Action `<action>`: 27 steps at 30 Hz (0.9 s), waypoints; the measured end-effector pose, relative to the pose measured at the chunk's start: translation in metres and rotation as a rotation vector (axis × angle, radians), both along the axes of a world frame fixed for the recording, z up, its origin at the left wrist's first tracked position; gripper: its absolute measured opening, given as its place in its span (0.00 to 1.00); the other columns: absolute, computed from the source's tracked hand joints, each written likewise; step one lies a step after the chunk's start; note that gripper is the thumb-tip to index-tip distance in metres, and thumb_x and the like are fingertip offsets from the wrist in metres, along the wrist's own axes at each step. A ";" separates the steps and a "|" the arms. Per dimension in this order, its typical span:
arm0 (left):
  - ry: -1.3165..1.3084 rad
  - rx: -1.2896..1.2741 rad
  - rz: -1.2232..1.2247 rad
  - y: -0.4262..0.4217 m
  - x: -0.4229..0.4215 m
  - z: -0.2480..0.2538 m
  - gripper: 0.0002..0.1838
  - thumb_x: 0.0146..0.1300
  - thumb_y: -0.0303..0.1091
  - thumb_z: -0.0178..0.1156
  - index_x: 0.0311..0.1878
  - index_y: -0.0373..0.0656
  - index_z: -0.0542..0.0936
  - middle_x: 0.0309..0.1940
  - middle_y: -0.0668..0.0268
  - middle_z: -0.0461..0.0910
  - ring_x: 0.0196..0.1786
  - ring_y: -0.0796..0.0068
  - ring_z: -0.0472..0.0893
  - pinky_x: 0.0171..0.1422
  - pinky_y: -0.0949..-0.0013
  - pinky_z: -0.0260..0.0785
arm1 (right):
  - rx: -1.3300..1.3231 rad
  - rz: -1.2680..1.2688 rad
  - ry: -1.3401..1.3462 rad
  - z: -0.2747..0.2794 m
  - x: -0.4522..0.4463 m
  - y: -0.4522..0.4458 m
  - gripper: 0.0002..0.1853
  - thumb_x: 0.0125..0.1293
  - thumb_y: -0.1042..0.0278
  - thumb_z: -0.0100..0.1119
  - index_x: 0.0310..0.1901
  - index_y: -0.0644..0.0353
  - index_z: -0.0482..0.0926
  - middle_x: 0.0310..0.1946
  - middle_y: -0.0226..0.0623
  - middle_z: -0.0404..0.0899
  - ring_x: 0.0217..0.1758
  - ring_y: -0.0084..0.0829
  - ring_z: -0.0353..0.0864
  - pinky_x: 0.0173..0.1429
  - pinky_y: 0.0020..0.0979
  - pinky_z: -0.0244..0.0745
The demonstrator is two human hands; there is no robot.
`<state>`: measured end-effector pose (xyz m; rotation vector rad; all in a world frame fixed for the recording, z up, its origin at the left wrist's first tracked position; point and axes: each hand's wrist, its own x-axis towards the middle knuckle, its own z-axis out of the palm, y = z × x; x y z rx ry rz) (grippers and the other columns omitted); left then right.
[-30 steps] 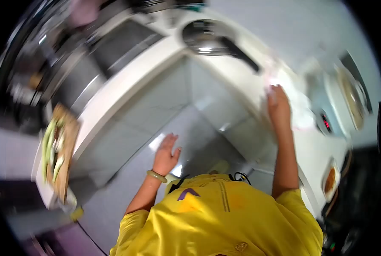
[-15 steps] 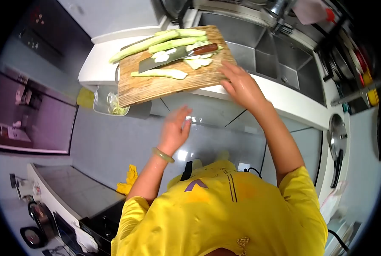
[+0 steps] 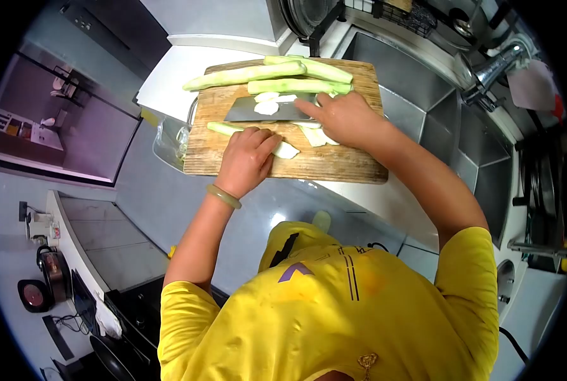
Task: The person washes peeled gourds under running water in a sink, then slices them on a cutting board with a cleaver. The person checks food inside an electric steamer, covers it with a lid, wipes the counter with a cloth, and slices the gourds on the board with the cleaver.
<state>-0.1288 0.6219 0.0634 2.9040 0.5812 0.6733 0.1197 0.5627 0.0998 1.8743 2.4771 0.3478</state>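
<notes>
In the head view, the right hand (image 3: 345, 119) is closed around the handle end of the cleaver (image 3: 242, 111); the left hand (image 3: 248, 157) grips a pale-green piece (image 3: 286, 150) on the wooden board (image 3: 199, 151). Loose slices (image 3: 266, 107) on the blade could slide off if it tilts; fingertips near its edge risk a nick. The cleaver points leftward, long axis roughly along the board; the piece slants down rightward.

L grip (image 3: 246, 159) on veg strip (image 3: 286, 151), R grip (image 3: 350, 119) on knife (image 3: 242, 111).
</notes>
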 end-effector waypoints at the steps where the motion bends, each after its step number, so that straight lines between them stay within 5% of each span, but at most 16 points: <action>1: 0.005 -0.001 0.011 0.001 0.000 0.003 0.24 0.51 0.25 0.65 0.55 0.45 0.79 0.50 0.63 0.80 0.53 0.59 0.77 0.53 0.58 0.68 | -0.001 0.011 0.005 0.009 0.003 0.003 0.24 0.65 0.65 0.56 0.64 0.46 0.72 0.36 0.40 0.81 0.30 0.40 0.83 0.37 0.41 0.78; 3: 0.110 -0.003 0.038 0.004 0.000 0.009 0.23 0.52 0.26 0.65 0.55 0.45 0.79 0.50 0.63 0.80 0.51 0.59 0.77 0.53 0.58 0.68 | -0.127 -0.047 0.157 0.024 0.009 0.006 0.23 0.67 0.59 0.57 0.63 0.48 0.74 0.28 0.43 0.82 0.29 0.38 0.83 0.36 0.38 0.78; 7: 0.046 0.022 0.066 0.019 -0.008 -0.002 0.22 0.53 0.25 0.65 0.54 0.46 0.79 0.50 0.63 0.80 0.51 0.59 0.77 0.54 0.57 0.68 | -0.092 -0.102 0.523 0.035 0.014 -0.008 0.15 0.67 0.59 0.55 0.51 0.57 0.79 0.27 0.46 0.83 0.32 0.45 0.84 0.39 0.42 0.79; 10: -0.081 0.085 0.076 0.022 -0.013 -0.009 0.20 0.55 0.24 0.65 0.52 0.46 0.80 0.50 0.61 0.80 0.52 0.55 0.78 0.56 0.57 0.69 | -0.374 -0.199 0.912 0.038 -0.001 -0.027 0.13 0.65 0.64 0.51 0.45 0.64 0.77 0.29 0.52 0.81 0.36 0.52 0.83 0.43 0.47 0.76; 13: -0.130 0.061 0.057 0.023 -0.014 -0.018 0.18 0.55 0.24 0.65 0.51 0.45 0.81 0.50 0.61 0.80 0.53 0.54 0.78 0.57 0.56 0.69 | -0.311 -0.207 0.863 0.011 -0.018 -0.037 0.13 0.67 0.67 0.51 0.50 0.63 0.76 0.25 0.53 0.78 0.28 0.50 0.81 0.35 0.45 0.74; 27: -0.186 -0.074 -0.143 0.046 -0.013 -0.020 0.14 0.56 0.24 0.66 0.47 0.43 0.81 0.44 0.61 0.81 0.49 0.56 0.79 0.52 0.58 0.69 | -0.492 -0.406 0.526 0.030 -0.052 -0.058 0.08 0.74 0.64 0.47 0.46 0.58 0.67 0.23 0.47 0.78 0.27 0.52 0.80 0.33 0.50 0.73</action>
